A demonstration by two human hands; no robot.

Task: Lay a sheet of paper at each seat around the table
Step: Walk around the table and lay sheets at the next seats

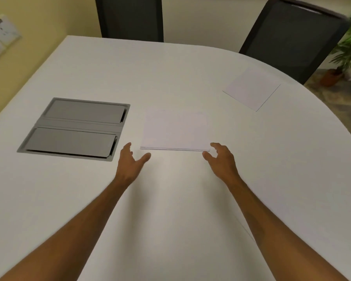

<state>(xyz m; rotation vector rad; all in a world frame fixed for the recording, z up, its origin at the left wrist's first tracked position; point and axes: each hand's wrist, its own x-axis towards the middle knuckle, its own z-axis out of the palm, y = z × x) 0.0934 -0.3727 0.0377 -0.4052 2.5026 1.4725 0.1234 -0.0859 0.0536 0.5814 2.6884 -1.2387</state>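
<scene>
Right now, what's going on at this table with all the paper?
A person is setting out paper around a white table. A small stack of sheets lies in the middle, and both bare hands reach toward its near edge: the left hand is open just short of the stack's left corner, the right hand is open at its right corner. Neither grips it yet. One single sheet already lies in front of the right-hand chair. The place by the other chair has no sheet.

The table is showing a smooth, matt white top with a faint sheen near the arms. The hatch set in it is looking like brushed grey metal. The stack and the sheet are lying as plain matt paper, and the chairs are showing dark mesh cloth.
</scene>
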